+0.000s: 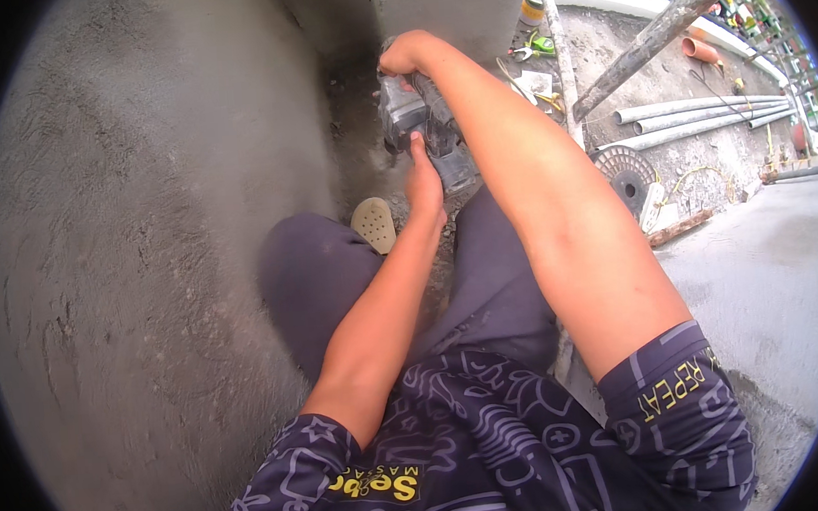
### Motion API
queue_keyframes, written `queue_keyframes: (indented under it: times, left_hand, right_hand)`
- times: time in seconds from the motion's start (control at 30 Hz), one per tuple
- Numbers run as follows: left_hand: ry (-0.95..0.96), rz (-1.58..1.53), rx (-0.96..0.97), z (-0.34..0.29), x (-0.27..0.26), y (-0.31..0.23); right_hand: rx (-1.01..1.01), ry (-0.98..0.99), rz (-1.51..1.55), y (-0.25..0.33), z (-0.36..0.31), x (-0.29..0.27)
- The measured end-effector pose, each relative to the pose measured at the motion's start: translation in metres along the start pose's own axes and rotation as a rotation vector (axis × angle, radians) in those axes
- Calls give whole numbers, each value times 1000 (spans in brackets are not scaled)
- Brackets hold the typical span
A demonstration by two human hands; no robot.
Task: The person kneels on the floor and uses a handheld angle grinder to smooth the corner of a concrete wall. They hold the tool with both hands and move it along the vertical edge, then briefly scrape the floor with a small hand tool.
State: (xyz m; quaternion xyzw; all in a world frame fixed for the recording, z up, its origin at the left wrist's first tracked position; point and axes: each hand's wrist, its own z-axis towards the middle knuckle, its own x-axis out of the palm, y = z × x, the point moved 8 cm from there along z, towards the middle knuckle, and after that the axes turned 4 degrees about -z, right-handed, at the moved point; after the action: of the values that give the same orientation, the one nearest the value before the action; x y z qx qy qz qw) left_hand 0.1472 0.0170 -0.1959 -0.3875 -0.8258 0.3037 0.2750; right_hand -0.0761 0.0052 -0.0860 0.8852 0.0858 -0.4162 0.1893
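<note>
A dusty, dark grey power tool (403,113) is held low in the corner between the plastered walls, beyond my knees. Its exact kind is hard to make out. At its far upper end my right hand (405,53) is wrapped round it, with the fingers partly hidden. Nearer to me, my left hand (422,182) grips its side, the thumb lying on the grey body. A blocky part of the tool (455,170) points back towards my right leg. Whatever the tool's working end touches is hidden behind it and my hands.
Rough wet-looking grey plaster (145,225) fills the left side. A column (450,14) stands ahead. To the right are a slanting metal pole (658,34), long grey pipes (700,118), a dark round spool (627,178), an orange pipe (699,50) and a concrete ledge (757,272).
</note>
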Motion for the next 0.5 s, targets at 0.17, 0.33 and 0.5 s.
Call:
queue_keyframes:
  times: [0.17,0.33,0.5]
  left_hand:
    - [-41,-3,32,-6,-2,-1]
    - [-60,-22,25,-3,-2,2]
    - [-111,-1,5,1,-11,5]
  right_hand:
    - [-44,-28,-91,13,-8,4]
    - [-28,-91,-61,14,-4,6]
    - [-12,-157,-53,18,3,10]
